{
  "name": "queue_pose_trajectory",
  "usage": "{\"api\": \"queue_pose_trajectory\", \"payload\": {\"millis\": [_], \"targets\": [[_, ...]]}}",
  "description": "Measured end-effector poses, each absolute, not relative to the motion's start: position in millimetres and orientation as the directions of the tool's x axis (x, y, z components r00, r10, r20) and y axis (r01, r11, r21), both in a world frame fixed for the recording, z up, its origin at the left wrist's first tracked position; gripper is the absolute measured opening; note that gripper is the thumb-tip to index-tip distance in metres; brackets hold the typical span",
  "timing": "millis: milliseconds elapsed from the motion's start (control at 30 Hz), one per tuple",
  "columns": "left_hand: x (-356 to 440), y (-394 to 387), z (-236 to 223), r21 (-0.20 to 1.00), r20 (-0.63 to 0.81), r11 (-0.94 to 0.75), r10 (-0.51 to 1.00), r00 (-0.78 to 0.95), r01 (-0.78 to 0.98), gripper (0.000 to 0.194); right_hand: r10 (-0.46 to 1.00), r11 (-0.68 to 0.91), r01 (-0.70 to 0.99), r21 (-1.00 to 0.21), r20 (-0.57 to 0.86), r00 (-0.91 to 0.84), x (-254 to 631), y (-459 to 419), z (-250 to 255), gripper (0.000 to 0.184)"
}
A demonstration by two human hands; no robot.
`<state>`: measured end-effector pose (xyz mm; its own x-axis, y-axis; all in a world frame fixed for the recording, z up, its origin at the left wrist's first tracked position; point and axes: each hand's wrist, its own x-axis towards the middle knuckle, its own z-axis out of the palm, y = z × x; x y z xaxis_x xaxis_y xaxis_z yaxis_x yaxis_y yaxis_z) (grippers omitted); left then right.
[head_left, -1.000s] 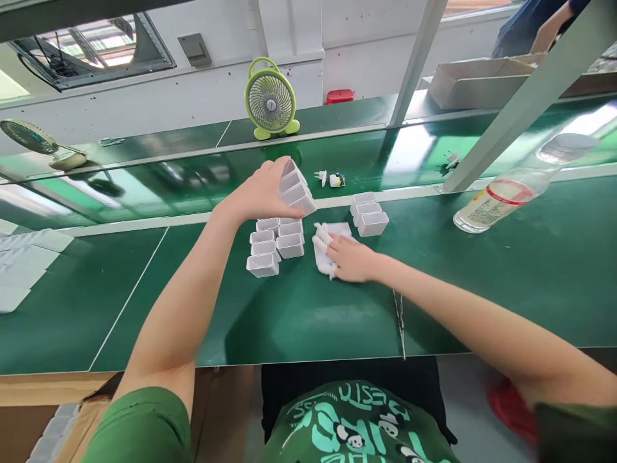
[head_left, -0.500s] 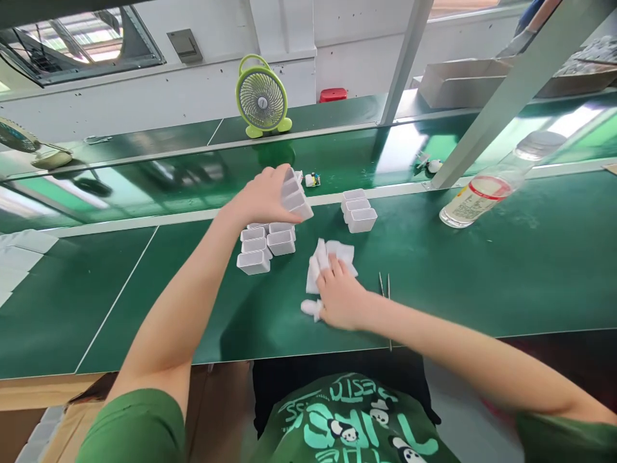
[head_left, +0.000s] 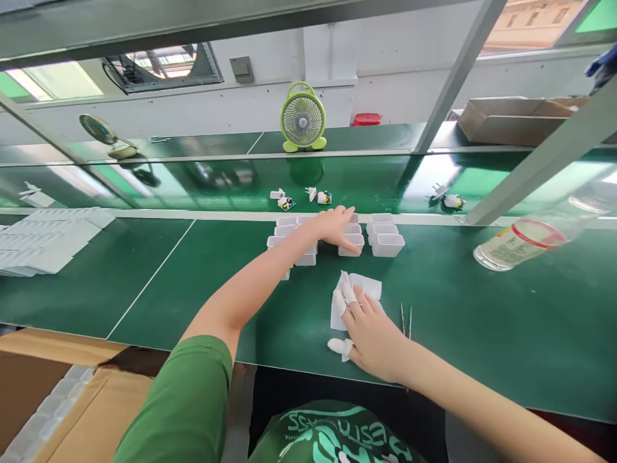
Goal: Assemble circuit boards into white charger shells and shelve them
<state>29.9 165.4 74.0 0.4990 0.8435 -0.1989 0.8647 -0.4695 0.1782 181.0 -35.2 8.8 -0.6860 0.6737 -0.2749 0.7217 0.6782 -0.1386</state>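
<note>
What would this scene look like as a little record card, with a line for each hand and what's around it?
Left hand: touching a row of white cups
Right hand: fingers spread, resting on a white cloth; white covers on some fingertips
Beside right hand: tweezers, partly hidden
Other cups: one group to the right, more partly behind the left forearm
Surface: green table
Far right: clear bottle
Background: green fan

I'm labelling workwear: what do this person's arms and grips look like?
The left sleeve is short, plain and green; both forearms are bare. The left grip shows no glove. The right grip has white coverings on the thumb and at least one finger. No right sleeve is in view.
</note>
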Motion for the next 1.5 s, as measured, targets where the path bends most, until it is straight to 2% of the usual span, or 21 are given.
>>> {"api": "queue_pose_trajectory", "payload": {"millis": [133, 200, 400, 500, 600, 767, 900, 1000, 1167, 1233, 1300, 1367, 1433, 1500], "targets": [[-3.4, 193.0, 91.9, 0.178, -0.140, -0.295, 0.937, 0.321, 0.939, 0.057, 0.647, 0.685, 0.708, -0.173, -0.304, -0.700, 187.5, -23.5, 14.6, 0.065], [-17.4, 208.5, 97.3, 0.156, -0.136, -0.185, 0.969, 0.206, 0.970, 0.042, 0.636, 0.684, 0.703, -0.193, -0.314, -0.705, 192.8, -20.8, 17.5, 0.064], [-29.5, 237.5, 88.9, 0.126, -0.158, 0.023, 0.987, -0.003, 0.992, 0.041, 0.697, 0.651, 0.732, -0.203, -0.222, -0.682, 205.3, -18.5, 29.9, 0.067], [-33.2, 243.3, 83.8, 0.104, -0.144, 0.064, 0.988, -0.048, 0.993, 0.041, 0.679, 0.672, 0.699, -0.246, -0.173, -0.713, 210.0, -20.6, 38.1, 0.070], [-40.5, 246.2, 84.4, 0.055, -0.102, 0.050, 0.994, -0.044, 0.997, 0.041, 0.680, 0.693, 0.668, -0.272, -0.062, -0.731, 217.8, -20.8, 44.8, 0.068], [-48.0, 245.4, 96.5, -0.091, -0.016, -0.111, 0.994, 0.109, 0.990, 0.039, 0.712, 0.701, 0.666, -0.257, 0.188, -0.677, 241.4, -5.1, 53.7, 0.067], [-48.9, 227.1, 119.1, -0.237, 0.053, -0.307, 0.943, 0.328, 0.922, 0.034, 0.768, 0.640, 0.679, -0.358, 0.319, -0.556, 260.1, 24.7, 65.2, 0.066], [-47.2, 195.8, 144.2, -0.332, 0.088, -0.456, 0.857, 0.508, 0.826, 0.023, 0.805, 0.593, 0.655, -0.468, 0.336, -0.489, 267.7, 51.0, 76.4, 0.062], [-39.2, 127.2, 185.1, -0.403, 0.129, -0.638, 0.670, 0.731, 0.656, 0.038, 0.844, 0.515, 0.505, -0.693, 0.306, -0.441, 266.5, 89.2, 97.7, 0.056], [-34.3, 103.6, 196.5, -0.415, 0.176, -0.732, 0.518, 0.837, 0.540, 0.037, 0.826, 0.504, 0.389, -0.771, 0.300, -0.477, 262.4, 100.5, 107.4, 0.054], [-28.1, 85.1, 204.2, -0.452, 0.188, -0.804, 0.336, 0.923, 0.385, 0.035, 0.747, 0.481, 0.230, -0.846, 0.258, -0.613, 256.9, 108.8, 115.1, 0.052], [-21.2, 71.5, 209.0, -0.475, 0.143, -0.841, 0.216, 0.966, 0.259, 0.032, 0.579, 0.410, 0.092, -0.907, 0.181, -0.795, 249.8, 113.4, 118.6, 0.052], [-15.3, 62.0, 211.3, -0.459, 0.088, -0.871, 0.148, 0.985, 0.173, 0.027, 0.380, 0.333, 0.028, -0.943, 0.107, -0.919, 241.0, 113.6, 117.5, 0.053], [-11.7, 55.8, 211.8, -0.433, 0.080, -0.897, 0.065, 0.995, 0.094, 0.024, 0.237, 0.282, 0.009, -0.959, 0.060, -0.970, 231.6, 110.6, 113.5, 0.056]]}}
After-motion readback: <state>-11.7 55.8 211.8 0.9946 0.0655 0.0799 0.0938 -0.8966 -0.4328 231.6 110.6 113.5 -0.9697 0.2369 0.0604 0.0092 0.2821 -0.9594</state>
